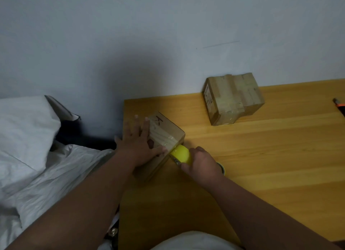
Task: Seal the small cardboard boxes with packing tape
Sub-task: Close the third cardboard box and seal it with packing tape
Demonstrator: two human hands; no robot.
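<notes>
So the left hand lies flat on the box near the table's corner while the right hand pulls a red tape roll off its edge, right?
Not quite: the head view shows the tape roll is yellow, not red. The rest holds: the left hand lies flat on the box near the corner of the table, and the right hand grips the roll at its edge.

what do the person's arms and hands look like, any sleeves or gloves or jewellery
Both forearms are bare right down to the bottom edge of the view; no sleeves show. The left hand and right hand wear no gloves, and no rings, watch or wristband are visible. Short, pale fingernails show on the left hand's fingers.
</notes>
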